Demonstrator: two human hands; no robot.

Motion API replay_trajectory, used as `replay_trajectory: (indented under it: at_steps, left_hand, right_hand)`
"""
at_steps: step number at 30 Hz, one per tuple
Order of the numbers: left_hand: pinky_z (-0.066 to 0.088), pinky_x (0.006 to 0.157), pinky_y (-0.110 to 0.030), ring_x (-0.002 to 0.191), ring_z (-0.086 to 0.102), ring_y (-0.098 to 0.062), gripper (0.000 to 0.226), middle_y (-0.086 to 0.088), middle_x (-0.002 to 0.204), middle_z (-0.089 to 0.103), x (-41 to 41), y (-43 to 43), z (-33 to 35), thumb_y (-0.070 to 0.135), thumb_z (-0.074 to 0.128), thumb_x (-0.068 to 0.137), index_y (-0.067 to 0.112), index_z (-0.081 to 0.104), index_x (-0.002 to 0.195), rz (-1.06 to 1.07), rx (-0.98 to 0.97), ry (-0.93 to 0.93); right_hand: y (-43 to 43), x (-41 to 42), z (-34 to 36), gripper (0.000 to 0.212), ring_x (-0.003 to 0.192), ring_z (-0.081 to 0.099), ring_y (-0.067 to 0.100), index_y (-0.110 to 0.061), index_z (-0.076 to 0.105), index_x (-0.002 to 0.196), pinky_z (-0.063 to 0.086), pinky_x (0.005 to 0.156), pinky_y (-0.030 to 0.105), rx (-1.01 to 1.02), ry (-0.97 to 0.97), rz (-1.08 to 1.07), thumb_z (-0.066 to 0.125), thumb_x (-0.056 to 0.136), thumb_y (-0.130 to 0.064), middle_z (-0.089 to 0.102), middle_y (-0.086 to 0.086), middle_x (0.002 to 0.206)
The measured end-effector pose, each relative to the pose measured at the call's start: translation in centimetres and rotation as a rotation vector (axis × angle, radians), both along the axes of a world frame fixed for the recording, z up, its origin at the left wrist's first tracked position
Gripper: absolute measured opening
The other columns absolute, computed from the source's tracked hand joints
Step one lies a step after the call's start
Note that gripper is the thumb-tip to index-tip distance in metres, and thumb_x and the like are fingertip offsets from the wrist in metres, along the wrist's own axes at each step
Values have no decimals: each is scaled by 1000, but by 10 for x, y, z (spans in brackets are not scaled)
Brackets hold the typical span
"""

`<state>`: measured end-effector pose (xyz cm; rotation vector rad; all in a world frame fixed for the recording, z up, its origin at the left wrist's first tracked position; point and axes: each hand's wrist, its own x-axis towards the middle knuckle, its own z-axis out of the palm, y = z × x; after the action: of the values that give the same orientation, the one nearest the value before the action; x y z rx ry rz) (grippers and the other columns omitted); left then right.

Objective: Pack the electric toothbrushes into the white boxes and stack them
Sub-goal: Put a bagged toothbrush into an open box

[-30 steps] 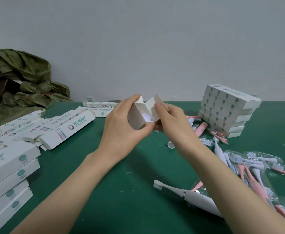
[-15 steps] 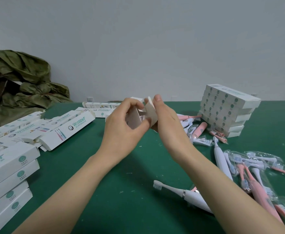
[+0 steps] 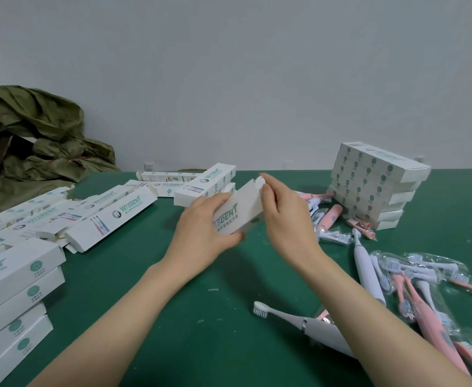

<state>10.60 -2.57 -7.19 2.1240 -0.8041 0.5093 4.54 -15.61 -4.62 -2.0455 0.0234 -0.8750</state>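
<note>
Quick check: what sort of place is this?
Probably a small packing workstation: a green-covered table, a stack of white printed cardboard boxes, and loose pink and white electric toothbrushes.

Soft even light; wide-angle edge distortion

Seen from a head-worn camera, the person appears only as 2 arms: the left forearm (image 3: 123,317) and right forearm (image 3: 382,325) are bare along their whole visible length, with the left hand (image 3: 201,233) and right hand (image 3: 287,222) likewise uncovered, fingers (image 3: 269,191) slender; the nails are too small to judge.
</note>
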Motion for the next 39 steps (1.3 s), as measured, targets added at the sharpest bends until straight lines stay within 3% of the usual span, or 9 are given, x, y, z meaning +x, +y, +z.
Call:
replay_trajectory:
  at_steps: [7,9,11,16,19,23,26,32,39]
  left_hand:
    - [32,72,-3,85,47,-6,60,0,94,59,-1,-3,-2,26,83,60,28,65,117,14,-17,-29]
    - [32,72,-6,87,49,-10,62,-1,96,59,-3,-3,-3,25,83,61,27,64,120,11,-20,-20]
    - [34,71,-15,86,48,-10,59,1,92,56,-6,-5,-3,25,82,61,27,65,117,13,-23,-27]
    - [31,71,-19,93,42,-6,71,10,102,48,-7,-7,-7,21,80,63,27,49,126,8,65,16]
    - [43,72,-27,94,51,-11,56,12,102,49,-6,2,-5,28,79,65,26,44,108,42,211,82]
    - [51,68,-31,79,52,3,51,20,89,54,4,25,20,42,82,57,32,48,94,147,316,125]
    - [45,59,-25,73,51,4,48,22,79,52,29,35,53,40,83,59,30,54,95,271,122,55]
    - [38,57,-27,71,53,-20,47,1,73,51,106,-6,92,53,73,73,15,47,76,413,365,192]
    - [34,53,-26,65,47,-12,41,2,75,51,152,-34,69,47,71,76,16,45,74,413,505,295]
  right_hand:
    - [10,1,-14,34,99,45,8,4,48,128,30,82,3,-84,-26,-28,34,102,-13,56,8,107]
    - [16,2,-23,42,128,39,20,2,35,140,27,107,21,-120,8,-67,32,102,-13,46,13,138]
    - [18,3,-27,43,135,35,26,0,32,143,27,110,36,-110,-9,-100,31,101,-13,40,15,145]
    - [7,4,-17,34,113,51,27,2,49,129,30,82,12,-44,-96,-130,35,101,-11,59,14,118]
    - [-2,3,-10,30,81,47,11,0,57,119,27,65,17,19,-105,-162,37,101,-12,57,2,89]
    - [-10,10,-11,32,77,54,-9,-13,58,97,39,76,6,275,2,-121,29,102,-28,55,-10,75]
    - [-15,19,-17,33,85,65,25,-16,56,86,51,87,45,504,197,-12,30,101,-29,67,4,80]
    - [-4,17,-59,25,75,50,29,-8,42,67,38,64,30,-442,686,33,43,91,-17,55,13,78]
    - [-1,17,-63,14,99,51,27,-13,43,83,38,75,32,-580,670,67,40,95,-21,53,13,109]
